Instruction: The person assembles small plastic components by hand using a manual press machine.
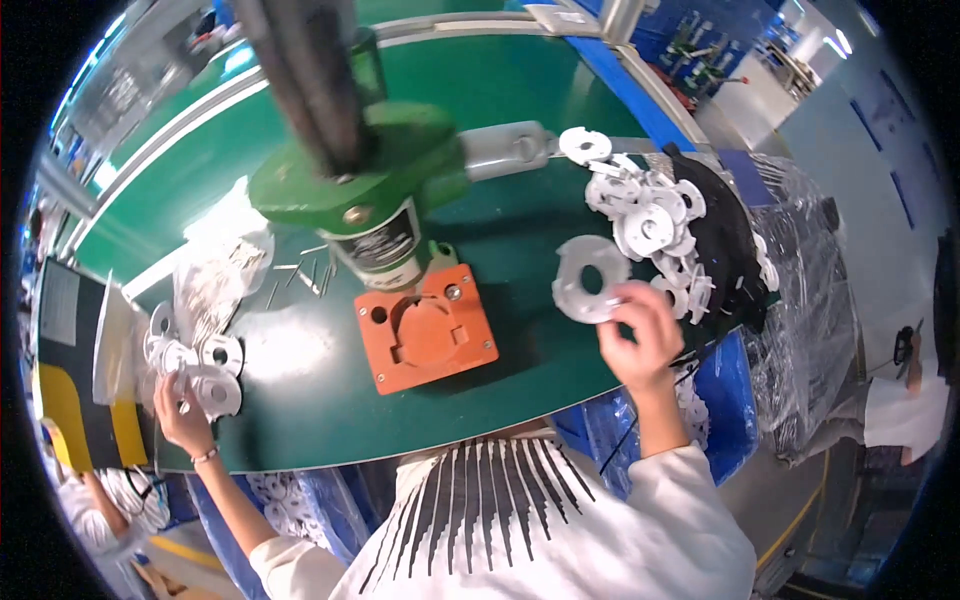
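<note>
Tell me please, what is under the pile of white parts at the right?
Black material shows under the right side of the pile of white parts; green tabletop shows beside its left edge. What lies beneath the middle is covered.

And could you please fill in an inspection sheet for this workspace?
Surface: green tabletop, curved by the lens.
Job's things: white ring raised in the right hand; left-side white parts at the left hand; orange fixture below the green press.
Clutter: pile of white parts at right, loose metal pins, clear plastic bag.
Hands: right hand pinches the ring's edge; left hand among the parts, grip unclear.
Cables: thin dark cord near the front edge; its ends are unclear.
Surroundings: blue bin at right; other people nearby.
</note>
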The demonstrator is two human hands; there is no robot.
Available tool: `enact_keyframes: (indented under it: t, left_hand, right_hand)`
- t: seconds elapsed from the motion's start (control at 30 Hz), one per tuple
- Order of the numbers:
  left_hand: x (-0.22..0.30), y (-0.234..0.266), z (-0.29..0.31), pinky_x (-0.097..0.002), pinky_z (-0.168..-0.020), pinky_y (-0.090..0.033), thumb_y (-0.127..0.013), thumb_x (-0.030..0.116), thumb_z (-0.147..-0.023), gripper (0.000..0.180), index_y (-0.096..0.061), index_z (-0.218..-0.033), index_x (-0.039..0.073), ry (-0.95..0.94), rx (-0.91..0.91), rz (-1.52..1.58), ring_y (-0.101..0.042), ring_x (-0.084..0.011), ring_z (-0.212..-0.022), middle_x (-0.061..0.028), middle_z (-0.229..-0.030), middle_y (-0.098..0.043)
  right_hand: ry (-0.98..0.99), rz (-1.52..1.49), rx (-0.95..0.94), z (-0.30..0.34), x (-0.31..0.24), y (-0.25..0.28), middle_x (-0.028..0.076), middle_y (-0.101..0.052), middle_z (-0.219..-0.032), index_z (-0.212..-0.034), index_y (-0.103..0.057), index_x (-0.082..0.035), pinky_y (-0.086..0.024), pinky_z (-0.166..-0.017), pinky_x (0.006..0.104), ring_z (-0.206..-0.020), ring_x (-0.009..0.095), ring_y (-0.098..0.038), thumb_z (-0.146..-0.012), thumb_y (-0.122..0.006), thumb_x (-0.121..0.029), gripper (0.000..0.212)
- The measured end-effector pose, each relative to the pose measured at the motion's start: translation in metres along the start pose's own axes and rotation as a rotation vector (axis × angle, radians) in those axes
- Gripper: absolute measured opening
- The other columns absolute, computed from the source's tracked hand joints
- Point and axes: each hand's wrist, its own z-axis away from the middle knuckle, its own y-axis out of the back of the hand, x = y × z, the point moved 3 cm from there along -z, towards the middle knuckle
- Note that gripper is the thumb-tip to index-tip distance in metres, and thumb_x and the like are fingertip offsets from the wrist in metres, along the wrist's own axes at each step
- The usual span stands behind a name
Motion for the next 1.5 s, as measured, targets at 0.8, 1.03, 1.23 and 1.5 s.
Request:
enact_keyframes:
  t: [0.8, 1.03, 1.23, 1.5]
  left_hand:
    - [0.179, 0.022, -0.018, -0.0452, -0.099, -0.031, -0.059, 0.003, -0.071, 0.006, -0.062, -0.076, 0.006, -0.269, 0.076, 0.429, -0.058, -0.0275, -0.101, -0.0128, -0.106, -0.062]
    - [0.192, 0.013, -0.009, -0.0524, -0.097, -0.033, -0.054, 0.006, -0.08, 0.006, -0.059, -0.081, 0.003, -0.27, -0.051, 0.446, -0.054, -0.0354, -0.104, -0.0188, -0.11, -0.058]
    - [0.209, 0.022, -0.014, -0.0411, -0.083, -0.046, -0.059, 0.002, -0.082, 0.007, -0.064, -0.086, 0.0, -0.328, 0.025, 0.567, -0.058, -0.0328, -0.097, -0.0165, -0.112, -0.059]
    - [0.209, 0.023, -0.008, -0.0399, -0.081, -0.047, -0.061, 0.003, -0.08, 0.005, -0.064, -0.082, 0.0, -0.254, 0.014, 0.548, -0.061, -0.0315, -0.091, -0.0165, -0.104, -0.062]
  right_hand:
    - [0.175, -0.245, -0.466, -0.027, -0.096, -0.096, 0.008, -0.054, -0.074, -0.091, -0.058, -0.004, -0.048, -0.065, 0.0348, -0.07, 0.026, -0.057, -0.066, -0.072, -0.017, 0.031]
    - [0.13, -0.597, -0.646, -0.039, -0.099, -0.121, 0.01, -0.056, -0.077, -0.071, -0.057, -0.006, -0.047, -0.065, 0.037, -0.073, 0.027, -0.058, -0.073, -0.062, -0.018, 0.013]
    - [0.407, -0.688, -0.454, -0.041, -0.068, -0.112, 0.011, -0.059, -0.088, -0.072, -0.062, -0.003, -0.045, -0.079, 0.0384, -0.102, 0.03, -0.047, -0.062, -0.067, -0.016, 0.017]
    - [0.516, -0.186, -0.706, -0.002, -0.085, -0.116, 0.018, -0.05, -0.119, -0.092, -0.062, 0.001, -0.031, -0.101, 0.0411, -0.118, 0.034, -0.037, -0.073, -0.056, -0.022, 0.031]
